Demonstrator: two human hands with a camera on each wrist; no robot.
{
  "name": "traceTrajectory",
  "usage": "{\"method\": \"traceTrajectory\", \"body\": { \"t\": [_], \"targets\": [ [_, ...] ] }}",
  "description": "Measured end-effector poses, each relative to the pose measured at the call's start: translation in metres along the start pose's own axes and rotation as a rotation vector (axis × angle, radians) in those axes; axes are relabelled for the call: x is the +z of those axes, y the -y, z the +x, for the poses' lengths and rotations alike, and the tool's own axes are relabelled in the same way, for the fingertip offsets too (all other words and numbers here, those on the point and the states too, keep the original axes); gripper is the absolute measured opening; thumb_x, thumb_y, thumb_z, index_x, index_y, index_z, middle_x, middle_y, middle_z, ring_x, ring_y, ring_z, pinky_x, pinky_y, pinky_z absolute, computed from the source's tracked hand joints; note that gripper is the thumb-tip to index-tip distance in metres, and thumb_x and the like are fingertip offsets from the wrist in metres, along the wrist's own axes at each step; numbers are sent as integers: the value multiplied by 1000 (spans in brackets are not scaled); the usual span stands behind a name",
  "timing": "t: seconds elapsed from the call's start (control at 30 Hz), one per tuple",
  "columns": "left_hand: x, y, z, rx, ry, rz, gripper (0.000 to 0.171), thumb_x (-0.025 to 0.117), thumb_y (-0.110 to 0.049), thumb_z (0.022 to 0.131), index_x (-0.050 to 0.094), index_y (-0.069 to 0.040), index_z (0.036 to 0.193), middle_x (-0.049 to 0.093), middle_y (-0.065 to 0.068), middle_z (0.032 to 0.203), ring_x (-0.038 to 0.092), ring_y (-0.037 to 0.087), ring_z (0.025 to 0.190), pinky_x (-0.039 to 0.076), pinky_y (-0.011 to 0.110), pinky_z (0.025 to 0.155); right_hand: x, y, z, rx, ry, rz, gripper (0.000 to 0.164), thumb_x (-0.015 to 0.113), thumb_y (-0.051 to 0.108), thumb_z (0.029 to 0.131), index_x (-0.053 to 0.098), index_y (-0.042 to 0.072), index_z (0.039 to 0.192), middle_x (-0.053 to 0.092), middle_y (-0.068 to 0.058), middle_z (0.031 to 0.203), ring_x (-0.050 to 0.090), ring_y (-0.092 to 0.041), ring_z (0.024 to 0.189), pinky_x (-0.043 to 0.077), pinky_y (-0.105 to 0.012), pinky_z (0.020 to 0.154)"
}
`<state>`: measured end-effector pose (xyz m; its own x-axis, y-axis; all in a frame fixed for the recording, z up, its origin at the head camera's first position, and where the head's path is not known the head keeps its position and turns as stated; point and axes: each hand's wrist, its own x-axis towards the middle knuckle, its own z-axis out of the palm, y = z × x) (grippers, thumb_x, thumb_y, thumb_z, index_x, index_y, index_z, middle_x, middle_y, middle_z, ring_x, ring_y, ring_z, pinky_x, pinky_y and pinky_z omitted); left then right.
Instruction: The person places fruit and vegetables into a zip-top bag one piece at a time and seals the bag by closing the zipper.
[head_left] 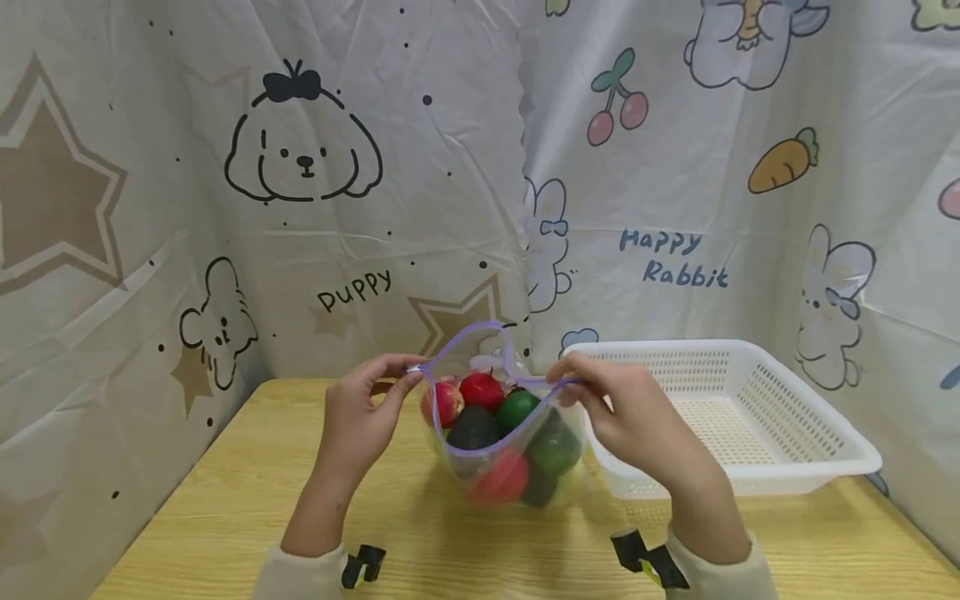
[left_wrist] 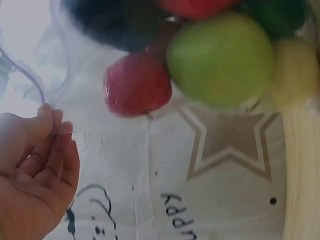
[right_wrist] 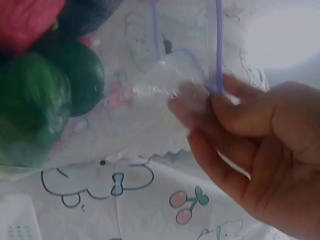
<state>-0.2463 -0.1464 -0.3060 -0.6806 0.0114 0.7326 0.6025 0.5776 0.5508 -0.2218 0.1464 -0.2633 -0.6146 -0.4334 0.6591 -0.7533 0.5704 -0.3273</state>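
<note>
A clear zip bag (head_left: 480, 451) with a purple zip edge holds several fruits, its mouth spread apart. My left hand (head_left: 367, 404) pinches the left corner of the zip, where a whitish slider shows. At the opposite corner my right hand (head_left: 626, 412) pinches the purple edge between thumb and fingers. Inside are red apples (head_left: 482, 390), dark green avocado-like fruits (head_left: 555, 446) and a blackish one (head_left: 472, 429). From the left wrist view, a light green apple (left_wrist: 220, 60) and a pale yellow fruit (left_wrist: 295, 75) appear low in the bag.
A white perforated plastic basket (head_left: 720, 417) stands on the right of the wooden table (head_left: 225, 500), just beyond my right hand. A printed curtain (head_left: 450, 167) hangs behind and along both sides. Both sleeves carry black wrist mounts (head_left: 363, 567).
</note>
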Motion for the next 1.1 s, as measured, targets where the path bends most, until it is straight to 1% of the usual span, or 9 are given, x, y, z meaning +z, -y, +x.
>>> {"method": "traceTrajectory", "body": {
  "t": [0.1,0.2,0.33,0.47,0.6,0.7,0.83,0.97,1.1],
  "targets": [
    [-9,8,1,-33,-18,47,13,65,-25,86,70,-18,95,74,2,88,64,9,80,60,39,71,-6,-12,-3,137,-95,-98,34,62,-6,82,65,15,108,76,-7,84,64,-14,68,55,-36,57],
    [-15,11,-1,-58,-20,76,10,66,-24,85,69,-18,93,73,2,86,64,9,79,59,39,70,-10,-25,-8,227,-138,-159,25,63,-3,82,69,12,101,76,-8,84,61,-17,67,53,-39,58],
    [-18,8,-5,-62,-15,113,9,67,-23,84,69,-17,91,73,1,84,62,10,76,58,39,68,-12,-34,-14,310,-124,-174,11,63,1,83,70,9,87,75,-9,83,60,-19,69,55,-42,61],
    [-21,3,-7,-47,-17,146,9,67,-24,85,70,-17,90,71,1,82,60,10,75,57,39,66,-12,-36,-18,404,-82,-135,14,59,0,85,69,9,88,74,-9,85,61,-21,72,59,-44,65],
    [-22,-2,-6,-61,17,96,13,65,-29,85,71,-20,93,73,-1,85,61,9,78,58,39,68,-11,-37,-17,474,-50,-134,14,58,-1,86,68,7,91,72,-12,86,62,-22,73,59,-43,65],
    [-20,-6,-5,-81,33,50,16,64,-31,86,71,-21,95,74,-2,88,62,7,81,59,39,67,-10,-37,-14,515,-52,-185,10,59,2,86,68,6,91,70,-13,85,58,-23,70,53,-38,60],
    [-15,-15,-5,-73,-19,57,17,65,-32,85,72,-21,97,75,-2,88,61,5,80,59,37,59,-7,-29,-9,577,-91,-193,14,60,7,87,65,5,100,70,-17,90,55,-21,60,44,-31,49],
    [-8,-25,-5,-23,-93,75,17,68,-30,83,73,-19,96,75,-2,86,61,4,77,58,36,53,0,-12,-4,547,-122,-31,30,60,5,87,56,2,117,66,-20,108,65,-16,59,56,-26,47],
    [-5,-31,-3,31,-140,80,16,69,-27,82,74,-17,94,76,-1,84,62,5,74,57,37,49,12,12,3,342,-91,78,44,64,14,87,50,5,127,60,-16,120,68,-11,71,61,-23,55]
  ]
}}
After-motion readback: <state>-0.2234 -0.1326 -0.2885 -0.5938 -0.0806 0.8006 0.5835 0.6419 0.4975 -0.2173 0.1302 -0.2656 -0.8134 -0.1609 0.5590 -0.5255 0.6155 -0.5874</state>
